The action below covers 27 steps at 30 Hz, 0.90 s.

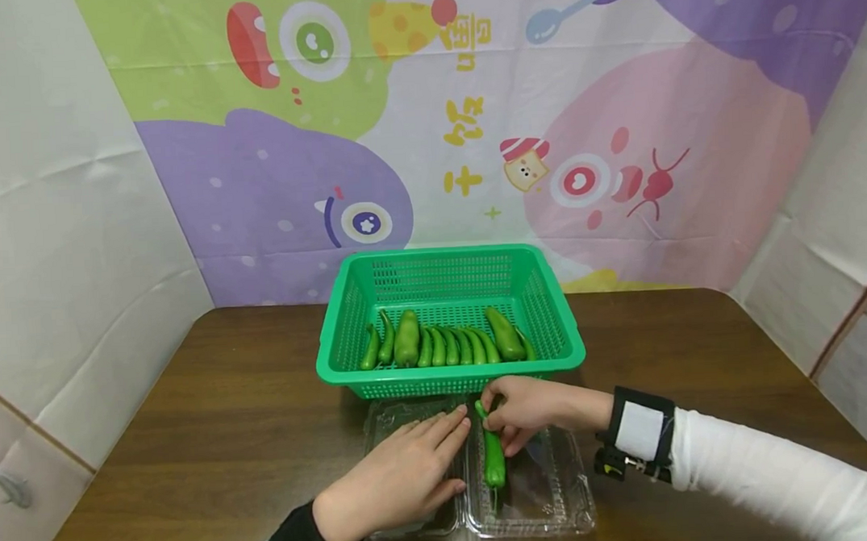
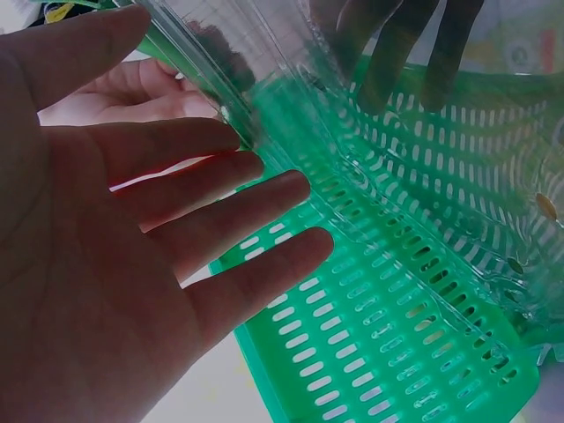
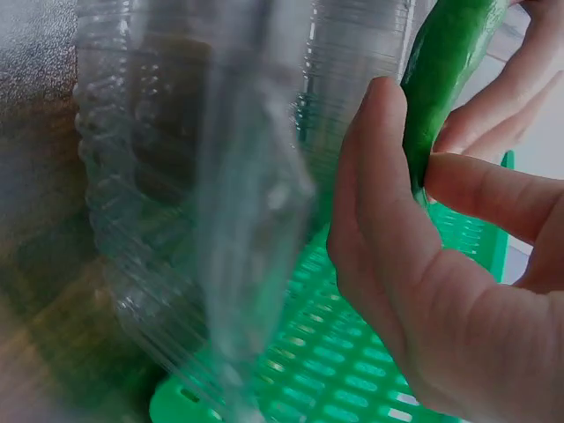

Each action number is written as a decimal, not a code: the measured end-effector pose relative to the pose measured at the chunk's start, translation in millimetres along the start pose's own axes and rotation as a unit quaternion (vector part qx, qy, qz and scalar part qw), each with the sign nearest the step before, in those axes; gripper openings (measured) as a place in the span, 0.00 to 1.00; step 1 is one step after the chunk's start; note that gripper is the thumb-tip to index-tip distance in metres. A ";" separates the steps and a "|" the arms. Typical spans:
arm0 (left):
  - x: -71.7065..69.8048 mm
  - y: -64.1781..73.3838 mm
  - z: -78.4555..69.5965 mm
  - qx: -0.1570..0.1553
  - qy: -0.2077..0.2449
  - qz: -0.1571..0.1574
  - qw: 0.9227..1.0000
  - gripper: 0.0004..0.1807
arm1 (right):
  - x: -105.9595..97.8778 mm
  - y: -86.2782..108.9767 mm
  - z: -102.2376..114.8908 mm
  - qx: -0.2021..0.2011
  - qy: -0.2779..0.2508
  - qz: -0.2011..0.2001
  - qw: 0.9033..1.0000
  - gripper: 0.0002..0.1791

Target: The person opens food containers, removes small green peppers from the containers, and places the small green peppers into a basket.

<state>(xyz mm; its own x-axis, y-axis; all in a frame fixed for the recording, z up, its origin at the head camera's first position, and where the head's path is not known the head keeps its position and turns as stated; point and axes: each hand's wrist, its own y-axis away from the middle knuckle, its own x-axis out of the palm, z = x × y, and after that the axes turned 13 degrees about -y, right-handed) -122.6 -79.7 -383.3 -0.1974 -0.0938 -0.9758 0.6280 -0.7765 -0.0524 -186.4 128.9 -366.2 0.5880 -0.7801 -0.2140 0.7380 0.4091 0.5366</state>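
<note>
My right hand (image 1: 523, 412) pinches one end of a long green chili pepper (image 1: 494, 460) between thumb and fingers. The pepper lies lengthwise over the left part of the right half of a clear plastic clamshell box (image 1: 560, 517), its stem toward me. In the right wrist view, thumb and fingertips close on the narrow end of the pepper (image 3: 451, 75). My left hand (image 1: 406, 473) hovers palm down over the box's other half, fingers straight and holding nothing; its fingertips reach the seam between the halves. The left wrist view shows the same loosely spread fingers (image 2: 256, 264).
Just behind the box stands a green perforated basket (image 1: 452, 372). Several slim green peppers (image 1: 451, 346) lie side by side in it, with two thicker ones, such as the left thick pepper (image 1: 407, 340). A brown wooden table (image 1: 251, 424) bears everything; a cartoon-printed cloth (image 1: 468, 220) hangs behind.
</note>
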 end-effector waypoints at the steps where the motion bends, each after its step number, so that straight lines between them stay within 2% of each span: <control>1: -0.2 -0.1 -0.1 0.000 0.001 0.002 1.000 0.36 | -0.4 1.6 0.7 -0.003 0.002 0.000 1.000 0.09; 15: -2.1 0.8 -2.5 0.000 -0.003 -0.006 1.000 0.36 | -11.2 29.7 18.0 -0.057 0.039 0.030 0.997 0.10; 27: -5.0 1.9 -4.1 0.000 0.012 0.002 1.000 0.36 | -34.2 41.1 37.2 -0.070 0.053 0.001 0.996 0.12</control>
<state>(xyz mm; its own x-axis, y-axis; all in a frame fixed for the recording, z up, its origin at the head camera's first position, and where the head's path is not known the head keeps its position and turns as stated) -117.3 -78.2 -379.4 -0.1764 -0.0823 -0.9809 0.6286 -0.7762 -0.0479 -188.5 154.7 -306.4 0.6163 -0.7275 -0.3017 0.7709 0.4790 0.4198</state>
